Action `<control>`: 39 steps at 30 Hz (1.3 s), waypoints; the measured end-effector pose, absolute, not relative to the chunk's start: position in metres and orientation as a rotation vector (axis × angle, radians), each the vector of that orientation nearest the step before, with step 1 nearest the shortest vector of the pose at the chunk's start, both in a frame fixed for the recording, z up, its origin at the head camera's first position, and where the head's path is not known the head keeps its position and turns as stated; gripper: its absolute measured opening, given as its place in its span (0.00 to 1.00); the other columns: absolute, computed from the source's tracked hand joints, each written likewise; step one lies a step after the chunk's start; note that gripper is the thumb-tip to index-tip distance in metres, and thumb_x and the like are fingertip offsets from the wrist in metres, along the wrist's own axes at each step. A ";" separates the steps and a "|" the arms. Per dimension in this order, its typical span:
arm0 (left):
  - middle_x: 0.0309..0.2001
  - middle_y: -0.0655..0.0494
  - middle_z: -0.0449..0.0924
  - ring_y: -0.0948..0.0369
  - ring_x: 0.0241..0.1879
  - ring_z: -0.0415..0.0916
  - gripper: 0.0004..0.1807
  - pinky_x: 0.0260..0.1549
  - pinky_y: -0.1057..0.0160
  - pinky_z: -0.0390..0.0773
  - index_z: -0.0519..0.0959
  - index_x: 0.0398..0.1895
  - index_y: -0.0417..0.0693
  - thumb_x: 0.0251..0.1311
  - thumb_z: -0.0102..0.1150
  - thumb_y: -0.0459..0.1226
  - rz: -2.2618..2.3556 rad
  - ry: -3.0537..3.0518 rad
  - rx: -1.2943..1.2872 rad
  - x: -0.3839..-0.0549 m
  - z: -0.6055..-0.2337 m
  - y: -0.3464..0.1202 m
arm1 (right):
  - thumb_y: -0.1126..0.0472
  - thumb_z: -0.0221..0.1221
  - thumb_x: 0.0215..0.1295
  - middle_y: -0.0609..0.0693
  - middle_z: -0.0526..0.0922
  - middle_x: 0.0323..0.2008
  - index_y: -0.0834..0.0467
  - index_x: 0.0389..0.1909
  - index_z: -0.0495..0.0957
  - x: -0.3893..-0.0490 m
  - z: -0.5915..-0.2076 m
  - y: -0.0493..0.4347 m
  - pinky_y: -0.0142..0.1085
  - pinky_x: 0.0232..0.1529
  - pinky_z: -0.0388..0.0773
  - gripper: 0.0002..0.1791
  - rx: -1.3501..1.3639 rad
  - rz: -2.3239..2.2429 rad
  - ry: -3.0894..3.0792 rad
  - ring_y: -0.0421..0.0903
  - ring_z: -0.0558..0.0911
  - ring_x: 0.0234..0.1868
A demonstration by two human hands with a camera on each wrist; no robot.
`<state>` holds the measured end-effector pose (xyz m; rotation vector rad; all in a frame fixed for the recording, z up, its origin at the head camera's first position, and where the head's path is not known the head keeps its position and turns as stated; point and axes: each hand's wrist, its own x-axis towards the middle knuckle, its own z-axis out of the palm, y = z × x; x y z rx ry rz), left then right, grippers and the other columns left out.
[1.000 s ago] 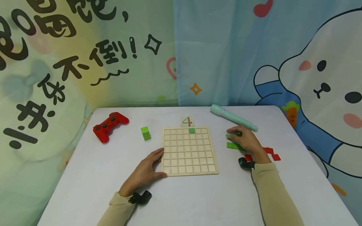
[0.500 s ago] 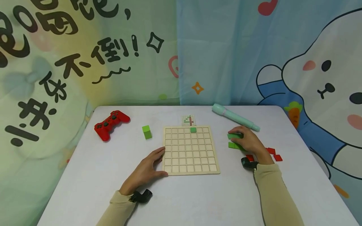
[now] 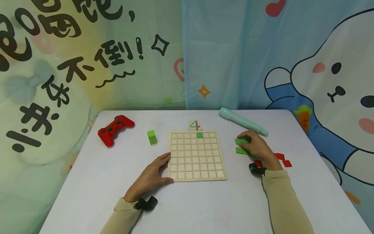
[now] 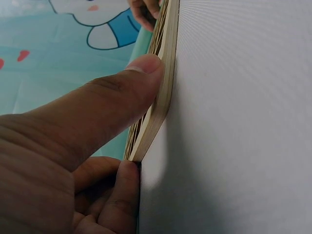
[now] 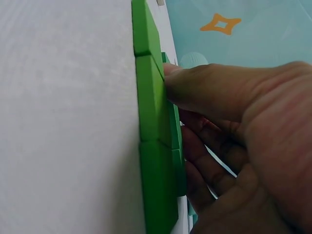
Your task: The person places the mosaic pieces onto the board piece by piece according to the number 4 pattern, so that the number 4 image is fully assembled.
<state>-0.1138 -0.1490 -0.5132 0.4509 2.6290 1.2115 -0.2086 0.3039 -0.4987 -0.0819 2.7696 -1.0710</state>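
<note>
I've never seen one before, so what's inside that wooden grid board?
One green square tile sits in the far row of the wooden grid board. The cell bottom beneath it is covered.

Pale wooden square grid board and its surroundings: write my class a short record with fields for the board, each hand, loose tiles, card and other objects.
Board: pale wooden square grid board on a white table; one green square tile in its far row
Left hand: touches the board's left side and near-left corner
Right hand: fingers at loose green square tiles; grip unclear
Red square tiles: beside the right wrist
Small gridded card: beyond the board
Other: red game controller, green rectangular block, mint-green cylinder
</note>
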 end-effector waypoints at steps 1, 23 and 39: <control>0.84 0.56 0.61 0.51 0.84 0.58 0.54 0.80 0.47 0.65 0.65 0.82 0.42 0.51 0.85 0.37 1.210 2.630 0.447 -0.113 -0.514 -0.149 | 0.60 0.64 0.76 0.64 0.71 0.71 0.60 0.64 0.79 -0.208 -0.499 0.304 0.66 0.77 0.63 0.20 -0.075 -1.063 2.768 0.65 0.70 0.70; 0.84 0.56 0.61 0.52 0.84 0.58 0.55 0.79 0.48 0.66 0.64 0.82 0.43 0.51 0.84 0.37 1.217 2.622 0.454 -0.115 -0.514 -0.148 | 0.53 0.64 0.76 0.64 0.74 0.70 0.59 0.63 0.79 -0.206 -0.484 0.294 0.68 0.78 0.63 0.21 -0.017 -1.052 2.806 0.68 0.68 0.76; 0.84 0.57 0.61 0.51 0.84 0.59 0.54 0.79 0.47 0.66 0.65 0.82 0.42 0.52 0.84 0.38 1.215 2.624 0.474 -0.115 -0.515 -0.150 | 0.59 0.65 0.75 0.63 0.75 0.70 0.59 0.58 0.81 -0.216 -0.457 0.230 0.64 0.77 0.66 0.15 -0.361 -1.030 2.889 0.64 0.69 0.76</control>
